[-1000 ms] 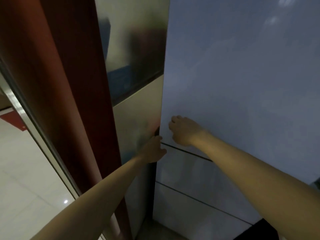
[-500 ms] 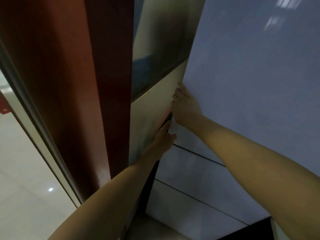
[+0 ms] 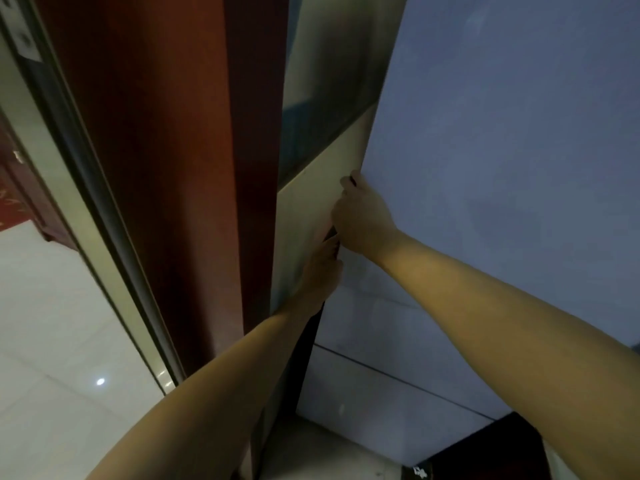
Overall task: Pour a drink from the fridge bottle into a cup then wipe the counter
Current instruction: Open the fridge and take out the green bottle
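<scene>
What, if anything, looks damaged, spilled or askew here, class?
Nothing looks spilled, damaged or askew. The right hand grips the left edge of the fridge door; the left hand touches that edge just below, beside the beige wall panel.

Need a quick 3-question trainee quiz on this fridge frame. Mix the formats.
1. True or false: the fridge door is swung wide open, with shelves showing.
2. Multiple choice: the right hand grips A) the door's left edge, B) a bottle, C) a cup.
3. Fill in: in the head view, the left hand sits directly ___ the right hand, at the same edge.

Key: 1 false; 2 A; 3 below.
</scene>
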`<state>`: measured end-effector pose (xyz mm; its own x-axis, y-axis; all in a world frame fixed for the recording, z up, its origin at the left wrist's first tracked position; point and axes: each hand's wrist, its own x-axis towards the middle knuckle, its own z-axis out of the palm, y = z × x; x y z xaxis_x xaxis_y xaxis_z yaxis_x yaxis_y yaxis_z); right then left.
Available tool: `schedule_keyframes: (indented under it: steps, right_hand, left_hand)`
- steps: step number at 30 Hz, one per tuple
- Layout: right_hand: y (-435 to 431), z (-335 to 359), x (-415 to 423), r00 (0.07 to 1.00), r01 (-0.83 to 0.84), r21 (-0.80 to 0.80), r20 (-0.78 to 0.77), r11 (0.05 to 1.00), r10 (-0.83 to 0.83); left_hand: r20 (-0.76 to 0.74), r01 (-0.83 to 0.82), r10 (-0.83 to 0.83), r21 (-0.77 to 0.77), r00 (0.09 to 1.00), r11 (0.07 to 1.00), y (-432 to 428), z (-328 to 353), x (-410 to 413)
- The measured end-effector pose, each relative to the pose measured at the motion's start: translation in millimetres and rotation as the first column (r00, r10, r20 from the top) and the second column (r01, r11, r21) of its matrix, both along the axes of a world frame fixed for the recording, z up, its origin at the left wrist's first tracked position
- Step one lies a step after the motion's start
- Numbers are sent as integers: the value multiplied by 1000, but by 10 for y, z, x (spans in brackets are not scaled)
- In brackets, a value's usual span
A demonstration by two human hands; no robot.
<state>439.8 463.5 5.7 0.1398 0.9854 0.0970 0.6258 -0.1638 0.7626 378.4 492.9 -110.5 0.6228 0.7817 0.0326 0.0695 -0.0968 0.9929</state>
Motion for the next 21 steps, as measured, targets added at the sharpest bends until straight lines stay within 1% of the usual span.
schedule_keyframes:
  steps: [2, 5, 7, 9, 10, 12, 16, 19, 21]
  right_hand:
    - [-134, 11, -36, 996, -59, -30, 58, 998, 61]
    - [-347, 30, -129, 987, -114, -97, 105, 989, 124]
    - [-527, 13, -254, 983, -171, -99, 55, 980, 177]
    - [-775, -17, -385, 957, -291, -15, -7, 956, 291]
    - [-921, -25, -432, 936, -350, 49, -25, 935, 352]
    - [-1237, -57, -539, 885, -455, 165, -26, 875, 465]
    - [-1899, -165, -788, 801, -584, 281, 49, 761, 597]
    - [-2390, -241, -962, 781, -606, 366, 104, 706, 616]
    - [-2731, -279, -1081, 781, -607, 389, 134, 693, 610]
  left_hand:
    - [50, -41, 44, -46, 998, 998, -115, 14, -132]
    - [55, -60, 66, -106, 996, 993, -278, 27, -339]
    - [8, -151, 156, -202, 988, 968, -368, 76, -478]
    - [10, -168, 179, -297, 984, 940, -487, 138, -669]
    - [14, -137, 149, -308, 989, 942, -547, 158, -779]
    - [1, -44, 46, -257, 999, 965, -710, 170, -1021]
    - [-77, 64, -79, -181, 994, 981, -1197, 204, -1360]
    - [-94, 177, -194, -162, 977, 971, -1633, 222, -1534]
    - [-106, 288, -309, -176, 945, 941, -1892, 229, -1643]
